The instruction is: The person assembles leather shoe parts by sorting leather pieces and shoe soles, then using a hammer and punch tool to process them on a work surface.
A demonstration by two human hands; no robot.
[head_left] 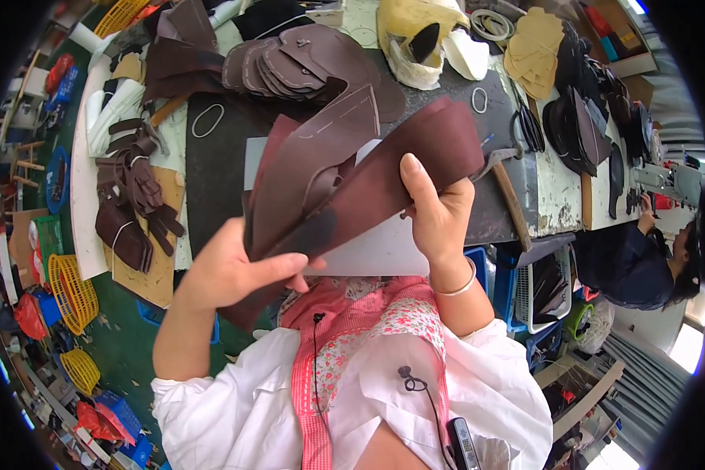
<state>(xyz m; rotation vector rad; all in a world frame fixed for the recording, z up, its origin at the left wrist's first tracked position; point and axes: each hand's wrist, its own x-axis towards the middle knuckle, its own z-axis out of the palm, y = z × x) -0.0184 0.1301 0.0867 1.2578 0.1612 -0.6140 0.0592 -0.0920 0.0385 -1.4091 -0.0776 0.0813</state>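
My right hand pinches a long dark brown leather piece, thumb on top, its rounded end curving up past the fingers. At the lower left, my left hand grips the other end of the same leather, thumb stretched along its edge. A stitched brown flap with pale marks rises from the leather between my hands. Some of the fingers behind the leather are hidden. Under it lies a pale grey board on the black work surface. A hammer lies right of my right hand.
Stacked brown leather pieces lie at the back, beside a yellow-and-white container. Bundled leather straps are at the left. Tan pattern pieces and dark leather stacks sit at the right. Another person works at far right.
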